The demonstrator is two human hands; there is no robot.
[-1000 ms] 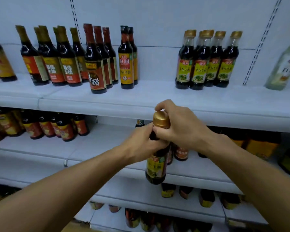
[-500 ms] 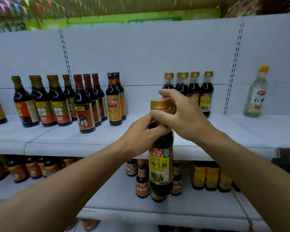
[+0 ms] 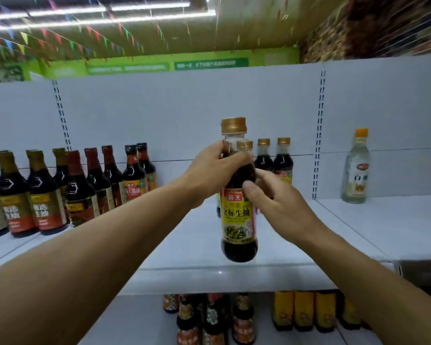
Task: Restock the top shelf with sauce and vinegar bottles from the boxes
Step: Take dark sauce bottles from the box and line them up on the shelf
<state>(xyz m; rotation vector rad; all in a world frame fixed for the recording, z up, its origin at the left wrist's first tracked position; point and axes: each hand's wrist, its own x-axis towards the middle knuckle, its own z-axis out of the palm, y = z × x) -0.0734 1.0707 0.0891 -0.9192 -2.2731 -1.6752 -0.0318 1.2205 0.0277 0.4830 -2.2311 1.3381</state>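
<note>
**Observer:** White steel shelving under a green ceiling strung with coloured pennants. Head view, the only one. White top shelf part stocked: dark red-labelled sauce bottles crowd its left end, a few gold-capped dark bottles stand at the back near the middle, one clear pale vinegar bottle with an orange cap stands alone far right.

**Second:** And the one in hand?

**Observer:** Dark soy sauce bottle with gold cap and yellow label, upright, held above the bare middle of the shelf, not yet set down. Left hand wraps its neck below the cap. Right hand pinches the shoulder, thumb on the glass, other fingers behind it.

**Second:** How far along?

**Observer:** Midway at best, I'd judge. Wide bare stretches in the middle and right; this bottle is unplaced. No boxes in view, so I cannot tell how much stock remains.

**Second:** Changes from half a second back?

**Observer:** Bottle has risen; its base now clears the shelf edge. Right hand has dropped from the cap to the shoulder, leaving the cap bare. Camera has tilted up, showing more ceiling.
</note>
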